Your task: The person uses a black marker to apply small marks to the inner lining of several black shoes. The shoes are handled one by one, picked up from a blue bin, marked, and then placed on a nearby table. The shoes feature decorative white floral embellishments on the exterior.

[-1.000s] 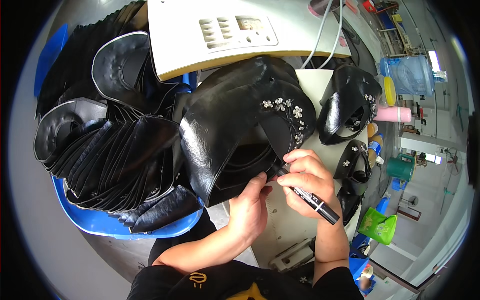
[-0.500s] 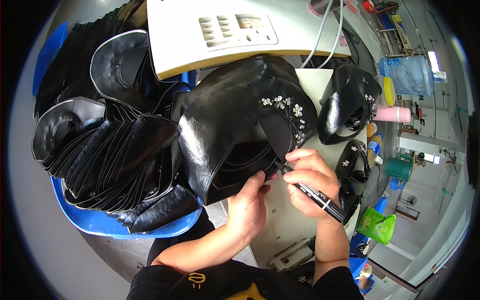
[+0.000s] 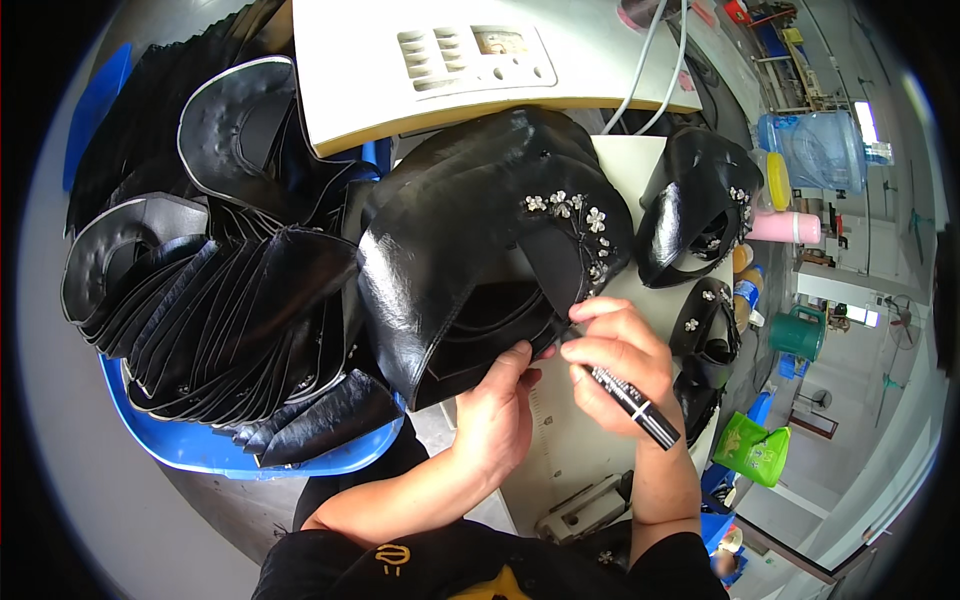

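Note:
A black glossy leather-like shoe upper, trimmed with small silvery flowers, lies in front of me on what looks like several more stacked beneath it. My left hand pinches its lower edge, the thumb on top and the fingers underneath. My right hand is closed around a black marker pen. The pen's tip end points up and left to the rim of the upper's opening, close to my left fingertips. Whether the tip touches the edge is hard to make out.
To the left, a blue tub holds many stacked black uppers. More flowered uppers lie on the right. A white machine housing stands at the back, with pale cables. Beyond are a pink bottle and a green bag.
My right hand has shifted slightly, and the marker's rear end has swung a little left and down. My left hand and the upper stay nearly still.

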Tool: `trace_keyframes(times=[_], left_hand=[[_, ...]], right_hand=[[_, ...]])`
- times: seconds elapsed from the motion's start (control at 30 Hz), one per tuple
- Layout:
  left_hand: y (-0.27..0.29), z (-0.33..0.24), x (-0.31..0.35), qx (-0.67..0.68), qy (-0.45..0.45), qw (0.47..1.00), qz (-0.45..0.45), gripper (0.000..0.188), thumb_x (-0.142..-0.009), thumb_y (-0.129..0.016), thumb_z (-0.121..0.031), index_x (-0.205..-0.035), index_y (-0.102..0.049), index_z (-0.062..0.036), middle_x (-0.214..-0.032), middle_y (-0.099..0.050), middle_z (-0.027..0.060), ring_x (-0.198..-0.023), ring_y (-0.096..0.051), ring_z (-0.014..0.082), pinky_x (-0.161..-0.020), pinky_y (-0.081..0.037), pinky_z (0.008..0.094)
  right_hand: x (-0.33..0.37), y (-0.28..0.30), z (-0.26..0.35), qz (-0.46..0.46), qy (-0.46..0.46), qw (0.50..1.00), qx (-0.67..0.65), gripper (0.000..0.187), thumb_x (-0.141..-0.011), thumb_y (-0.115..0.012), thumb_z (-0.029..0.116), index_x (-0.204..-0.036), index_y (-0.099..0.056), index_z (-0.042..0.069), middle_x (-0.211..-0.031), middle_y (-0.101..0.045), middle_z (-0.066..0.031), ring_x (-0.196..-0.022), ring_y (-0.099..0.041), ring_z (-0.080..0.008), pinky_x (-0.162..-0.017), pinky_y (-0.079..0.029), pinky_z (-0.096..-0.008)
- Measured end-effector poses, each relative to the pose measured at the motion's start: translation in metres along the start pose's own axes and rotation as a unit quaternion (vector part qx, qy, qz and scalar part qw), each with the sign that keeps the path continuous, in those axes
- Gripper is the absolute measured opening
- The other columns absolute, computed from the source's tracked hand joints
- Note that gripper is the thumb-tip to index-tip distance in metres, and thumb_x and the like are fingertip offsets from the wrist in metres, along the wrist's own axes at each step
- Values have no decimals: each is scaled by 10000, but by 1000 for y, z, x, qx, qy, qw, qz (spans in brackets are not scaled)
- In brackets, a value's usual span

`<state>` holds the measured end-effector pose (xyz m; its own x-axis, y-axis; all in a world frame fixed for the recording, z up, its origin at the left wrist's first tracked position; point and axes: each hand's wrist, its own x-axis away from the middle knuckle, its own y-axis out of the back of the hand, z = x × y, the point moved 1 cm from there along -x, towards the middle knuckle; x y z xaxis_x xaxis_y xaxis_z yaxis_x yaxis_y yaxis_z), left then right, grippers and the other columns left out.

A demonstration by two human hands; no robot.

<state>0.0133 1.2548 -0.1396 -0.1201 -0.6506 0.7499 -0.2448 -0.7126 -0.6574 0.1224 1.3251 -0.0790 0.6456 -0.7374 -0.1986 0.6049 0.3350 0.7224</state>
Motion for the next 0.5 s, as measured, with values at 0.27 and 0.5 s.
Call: trace_keyframes(times=[0.27,0.5], left_hand=[[3,1,-2,-2,-10,1000,23,164,-841,-559,-72,-995,-593,-117,-936,-632,-15,-873,-586,111,-732,-372,272],[3,-1,-3,19,8,1000,-7,62,-822,-588,-84,-876,-618,-91,-881,-626,17,-887,-567,166,-755,-366,312]], right_hand=[[0,0,2,-31,-5,999,6,275,-565,-644,-52,-832,-612,5,-720,-525,-87,-796,-578,-299,-706,-500,-384],[5,-4,3,-55,-7,998,-5,264,-583,-652,-35,-841,-605,-7,-735,-551,-101,-807,-588,-308,-709,-503,-378]])
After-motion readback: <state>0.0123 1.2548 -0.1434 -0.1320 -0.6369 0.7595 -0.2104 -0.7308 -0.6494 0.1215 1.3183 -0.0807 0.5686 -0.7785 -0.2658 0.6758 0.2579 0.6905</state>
